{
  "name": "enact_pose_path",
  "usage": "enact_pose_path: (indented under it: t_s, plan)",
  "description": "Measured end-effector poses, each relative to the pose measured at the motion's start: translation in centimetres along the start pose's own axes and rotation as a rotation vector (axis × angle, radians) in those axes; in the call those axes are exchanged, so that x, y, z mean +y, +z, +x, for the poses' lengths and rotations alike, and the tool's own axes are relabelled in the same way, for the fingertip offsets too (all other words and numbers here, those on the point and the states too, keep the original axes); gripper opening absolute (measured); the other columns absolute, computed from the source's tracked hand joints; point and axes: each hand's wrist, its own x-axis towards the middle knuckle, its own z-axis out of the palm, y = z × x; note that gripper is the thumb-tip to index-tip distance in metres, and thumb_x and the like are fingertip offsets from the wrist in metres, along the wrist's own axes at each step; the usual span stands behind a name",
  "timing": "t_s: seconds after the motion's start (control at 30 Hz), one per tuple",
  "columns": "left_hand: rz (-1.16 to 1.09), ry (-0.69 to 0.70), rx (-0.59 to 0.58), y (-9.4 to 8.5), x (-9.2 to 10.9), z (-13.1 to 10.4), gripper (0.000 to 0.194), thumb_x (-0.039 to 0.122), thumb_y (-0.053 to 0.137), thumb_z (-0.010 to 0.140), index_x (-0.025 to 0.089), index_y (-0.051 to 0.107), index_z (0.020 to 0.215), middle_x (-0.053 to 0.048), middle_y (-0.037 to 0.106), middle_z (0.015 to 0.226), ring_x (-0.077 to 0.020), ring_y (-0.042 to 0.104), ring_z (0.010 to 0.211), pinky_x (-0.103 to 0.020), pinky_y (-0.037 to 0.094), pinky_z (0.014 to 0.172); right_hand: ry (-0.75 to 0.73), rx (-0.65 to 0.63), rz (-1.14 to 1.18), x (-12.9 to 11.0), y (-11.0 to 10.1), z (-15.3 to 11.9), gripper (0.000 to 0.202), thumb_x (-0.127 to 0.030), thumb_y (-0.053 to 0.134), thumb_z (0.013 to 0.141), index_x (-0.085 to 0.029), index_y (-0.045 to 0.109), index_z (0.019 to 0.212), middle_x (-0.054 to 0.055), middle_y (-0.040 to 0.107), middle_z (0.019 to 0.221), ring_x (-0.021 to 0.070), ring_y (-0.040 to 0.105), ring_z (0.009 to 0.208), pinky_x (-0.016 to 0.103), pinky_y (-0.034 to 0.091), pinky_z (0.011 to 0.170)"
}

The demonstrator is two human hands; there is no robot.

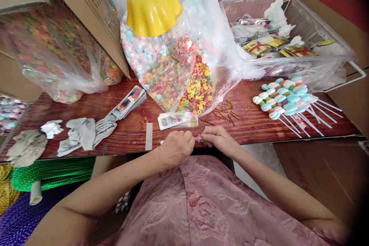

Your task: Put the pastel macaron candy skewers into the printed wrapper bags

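At the table's front edge, my left hand [179,147] is closed in a fist round something mostly hidden. A small pink piece [197,138] shows between my hands, too little of it to tell its kind. My right hand [218,139] pinches at the right end of that piece, fingertips together. Just beyond my hands lies a stack of printed clear wrappers [175,121]. Golden twist ties [226,112] are scattered behind my right hand. On the right lie several marshmallow skewers [288,98] with white sticks.
A yellow bowl [152,5] sits upside down on a bag of pastel balls [138,52]. Coloured candy rings [198,88] spill nearby. A clear bin [288,59] stands back right. More wrappers [128,103], grey cloth [86,134] and a cardboard box [95,19] are left.
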Motion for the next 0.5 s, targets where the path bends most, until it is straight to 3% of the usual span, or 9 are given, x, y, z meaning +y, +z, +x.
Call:
enact_pose_path:
  t_s: [0.1,0.17,0.27,0.33,0.5]
  plan:
    - [-0.355,-0.211,0.049,0.2,-1.3,-0.3,0.029,0.019,0.039,0.092,0.015,0.057,0.071,-0.006,0.06,0.073,-0.015,0.053,0.065,-0.027,0.039,0.059,-0.265,0.365,-0.44,0.2,-1.9,-0.1,0.022,-0.037,0.057,0.086,-0.02,0.071,0.083,0.005,0.069,0.083,0.0181,0.06,0.081,0.031,0.043,0.078]
    - [-0.725,-0.366,0.063,0.3,-1.8,-0.2,0.034,0.023,0.036,0.091,0.016,0.051,0.062,-0.002,0.054,0.064,-0.012,0.05,0.06,-0.024,0.038,0.057,-0.35,0.517,-0.762,0.4,-2.5,0.3,0.022,-0.035,0.056,0.09,-0.021,0.073,0.089,0.006,0.071,0.092,0.0202,0.06,0.091,0.033,0.041,0.084]
    - [-1.309,-0.597,0.011,0.3,-1.8,0.4,0.032,0.032,0.043,0.085,0.018,0.044,0.057,0.004,0.043,0.052,-0.0082,0.045,0.048,-0.02,0.035,0.048,-0.29,0.511,-1.051,1.1,-2.5,1.2,0.026,-0.031,0.051,0.094,-0.02,0.071,0.082,0.006,0.068,0.088,0.019,0.059,0.086,0.03,0.038,0.074]
    - [-1.572,-0.713,-0.009,0.4,-1.5,0.6,0.028,0.037,0.051,0.079,0.017,0.047,0.059,0.005,0.045,0.053,-0.0067,0.047,0.044,-0.018,0.035,0.045,-0.249,0.487,-1.127,1.5,-2.4,1.7,0.028,-0.027,0.047,0.094,-0.018,0.068,0.079,0.008,0.066,0.087,0.0182,0.058,0.083,0.029,0.036,0.068]
    - [-1.849,-0.854,-0.01,1.1,-0.9,0.3,0.03,0.044,0.065,0.07,0.016,0.056,0.069,0.005,0.051,0.059,-0.0068,0.052,0.042,-0.018,0.04,0.042,-0.354,0.484,-0.995,1.9,-3.3,1.2,0.021,-0.021,0.044,0.091,-0.017,0.06,0.078,0.007,0.062,0.074,0.0173,0.055,0.07,0.03,0.038,0.064]
